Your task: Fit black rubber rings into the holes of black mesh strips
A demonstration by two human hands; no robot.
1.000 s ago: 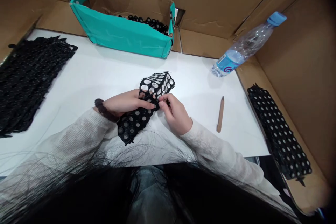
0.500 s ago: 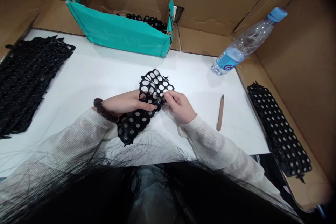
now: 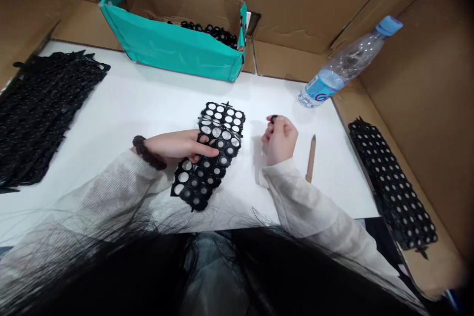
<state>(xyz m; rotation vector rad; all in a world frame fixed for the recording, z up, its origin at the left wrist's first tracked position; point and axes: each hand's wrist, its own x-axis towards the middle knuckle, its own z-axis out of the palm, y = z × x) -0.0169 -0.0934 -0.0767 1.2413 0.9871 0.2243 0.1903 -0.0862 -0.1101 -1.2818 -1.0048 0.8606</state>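
My left hand (image 3: 185,147) grips a black perforated strip (image 3: 218,174) from its left side, thumb on top. Rows of round holes run along the strip; white shows through those at its far end, while many nearer ones have greyish centres. Apart from the strip, to its right, my right hand (image 3: 280,139) is closed in a pinch. A small round black piece (image 3: 274,118) shows between its fingertips. A brown pointed stick (image 3: 311,159) lies on the table just right of that hand.
A teal-fronted cardboard box (image 3: 174,52) at the back holds several black ring-like pieces (image 3: 211,31). Stacked black strips (image 3: 44,113) lie at the left. Another dotted black stack (image 3: 392,182) rests on cardboard at the right. A plastic bottle (image 3: 333,71) stands at the back right.
My right hand has moved right, off the strip, with a small black piece in its fingertips. The strip has turned more upright in the view and lies flatter; my left hand still holds it.
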